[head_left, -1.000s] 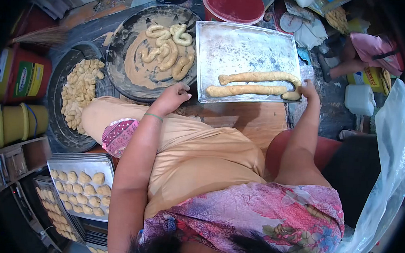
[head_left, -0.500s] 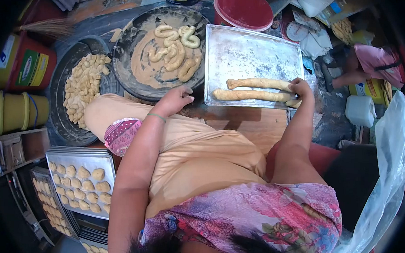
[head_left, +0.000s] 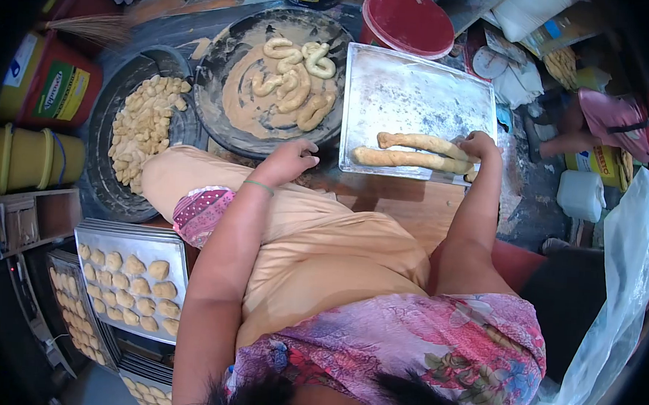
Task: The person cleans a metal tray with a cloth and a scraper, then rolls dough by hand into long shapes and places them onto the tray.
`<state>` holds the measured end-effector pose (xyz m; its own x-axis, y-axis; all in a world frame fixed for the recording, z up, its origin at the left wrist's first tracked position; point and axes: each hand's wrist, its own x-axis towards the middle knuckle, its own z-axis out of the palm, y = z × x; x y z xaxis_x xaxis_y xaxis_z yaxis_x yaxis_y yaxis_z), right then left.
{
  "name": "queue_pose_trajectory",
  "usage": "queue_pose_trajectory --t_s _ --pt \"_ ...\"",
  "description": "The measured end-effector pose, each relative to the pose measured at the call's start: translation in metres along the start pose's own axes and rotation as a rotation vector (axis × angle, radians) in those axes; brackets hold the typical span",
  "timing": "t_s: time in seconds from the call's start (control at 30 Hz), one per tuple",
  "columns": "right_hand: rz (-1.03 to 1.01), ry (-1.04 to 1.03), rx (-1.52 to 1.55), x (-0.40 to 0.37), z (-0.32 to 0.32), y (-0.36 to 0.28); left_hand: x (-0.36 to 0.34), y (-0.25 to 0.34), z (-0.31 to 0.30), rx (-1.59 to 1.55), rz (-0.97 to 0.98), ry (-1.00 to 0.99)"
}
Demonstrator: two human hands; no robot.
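On the metal tray [head_left: 411,90] lie two long dough ropes side by side. My right hand [head_left: 480,147] is closed at the right end of the upper dough rope [head_left: 416,141], with its fingertips partly hidden. The lower dough rope [head_left: 404,160] runs along the tray's near edge, its right end close under that hand. My left hand [head_left: 290,162] is empty, fingers loosely bent and thumb apart, near the front rim of a round black basin [head_left: 204,115]. In this basin, coiled dough ropes [head_left: 294,83] rest on brownish powder.
Another black basin [head_left: 98,183] at left holds many small dough pieces [head_left: 145,120]. Stacked trays with dough balls [head_left: 133,284] stand at lower left. A red-lidded bucket [head_left: 407,20] is behind the tray. Another person [head_left: 611,122] is at far right, near a plastic jug [head_left: 582,194].
My right hand has shifted left over the tray, and the upper rope's right end now bends toward the lower rope. The whole view has shifted slightly. My left hand stays near the basin.
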<state>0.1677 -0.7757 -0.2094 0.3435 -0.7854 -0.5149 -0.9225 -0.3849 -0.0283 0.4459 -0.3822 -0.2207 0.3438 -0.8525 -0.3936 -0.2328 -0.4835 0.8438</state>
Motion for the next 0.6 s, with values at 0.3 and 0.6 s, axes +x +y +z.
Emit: queue_pose_trajectory --t_s 0.3,0.6 --pt "-0.635 -0.044 0.501 -0.012 0.012 -0.089 -0.001 0.007 -0.005 0.001 -0.112 -0.025" --pt "-0.632 -0.29 0.346 -0.023 -0.012 -0.166 -0.036 0.076 -0.068 0.325 -0.105 0.351"
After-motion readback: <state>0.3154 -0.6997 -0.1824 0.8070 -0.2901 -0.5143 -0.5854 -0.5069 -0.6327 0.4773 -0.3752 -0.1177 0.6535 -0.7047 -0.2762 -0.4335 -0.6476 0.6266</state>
